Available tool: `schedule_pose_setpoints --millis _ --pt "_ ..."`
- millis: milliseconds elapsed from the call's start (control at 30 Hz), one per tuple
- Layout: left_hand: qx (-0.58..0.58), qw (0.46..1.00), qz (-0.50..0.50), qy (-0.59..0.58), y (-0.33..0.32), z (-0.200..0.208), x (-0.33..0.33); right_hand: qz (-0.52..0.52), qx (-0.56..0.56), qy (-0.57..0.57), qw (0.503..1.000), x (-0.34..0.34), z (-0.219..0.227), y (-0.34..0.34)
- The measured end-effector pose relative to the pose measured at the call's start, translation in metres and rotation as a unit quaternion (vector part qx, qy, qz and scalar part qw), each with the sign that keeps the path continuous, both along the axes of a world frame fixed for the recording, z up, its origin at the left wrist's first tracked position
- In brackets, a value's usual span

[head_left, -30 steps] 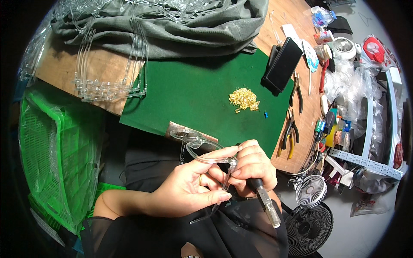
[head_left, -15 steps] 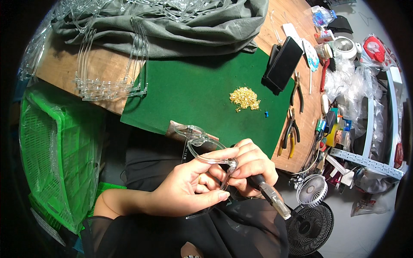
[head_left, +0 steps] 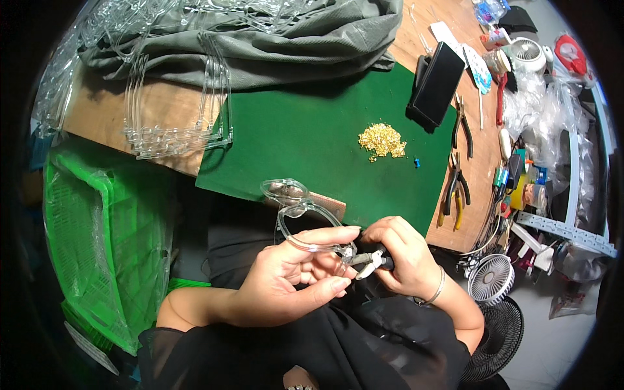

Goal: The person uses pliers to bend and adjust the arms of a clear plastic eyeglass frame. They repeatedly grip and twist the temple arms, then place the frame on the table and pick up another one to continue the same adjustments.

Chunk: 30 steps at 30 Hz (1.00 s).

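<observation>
My left hand (head_left: 276, 286) is closed on a clear plastic eyeglass frame (head_left: 290, 238), its fingers and thumb around one end. The two round rims point away from me, toward the near edge of the table. My right hand (head_left: 408, 259) grips pliers (head_left: 372, 261) with dark handles. Their metal jaws reach the hinge corner of the frame, beside my left fingertips; whether they clamp anything there is too small to tell. On the green mat (head_left: 292, 123) lies a pile of small gold-coloured metal pieces (head_left: 381, 141), with a blue push pin (head_left: 416, 162) next to it.
Clear eyeglass frames (head_left: 179, 140) stand stacked at the left, before a grey cloth (head_left: 299, 58) bearing more. A black phone (head_left: 437, 84) leans at the mat's right edge. Two pliers (head_left: 457, 188) (head_left: 462, 127) lie beyond it. A green crate (head_left: 97, 240) stands left, fans (head_left: 491, 279) right.
My right hand has turned the pliers, so the jaws now point left and meet the frame's hinge corner. Before, they pointed down to the right, away from the frame. The whole view has shifted slightly.
</observation>
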<state>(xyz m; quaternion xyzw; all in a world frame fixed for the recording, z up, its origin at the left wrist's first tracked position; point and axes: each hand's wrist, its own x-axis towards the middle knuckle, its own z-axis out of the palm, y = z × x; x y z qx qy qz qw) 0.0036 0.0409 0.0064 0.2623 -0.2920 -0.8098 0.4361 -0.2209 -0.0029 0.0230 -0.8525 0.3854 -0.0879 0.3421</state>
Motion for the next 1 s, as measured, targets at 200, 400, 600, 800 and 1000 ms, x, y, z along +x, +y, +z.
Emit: schedule_pose_setpoints --millis 200,400,600,800,1000 --pt "0.006 0.999 0.029 0.019 0.001 0.001 -0.002 0.012 0.031 0.011 0.999 0.001 0.005 -0.007" --pt "-0.005 1.0 0.009 0.017 0.002 -0.003 -0.004 0.038 0.029 0.01 0.999 0.007 0.009 -0.01" --pt "-0.114 0.989 -0.04 -0.09 0.001 -0.006 0.001 0.066 0.009 0.037 0.997 0.01 0.014 -0.012" --pt "-0.222 0.962 0.053 -0.147 0.002 -0.006 -0.008 0.021 -0.105 0.007 0.994 0.015 0.002 -0.004" --pt "-0.277 0.928 0.088 -0.233 0.004 -0.005 -0.013 0.002 -0.134 -0.022 0.991 0.019 -0.004 0.0"
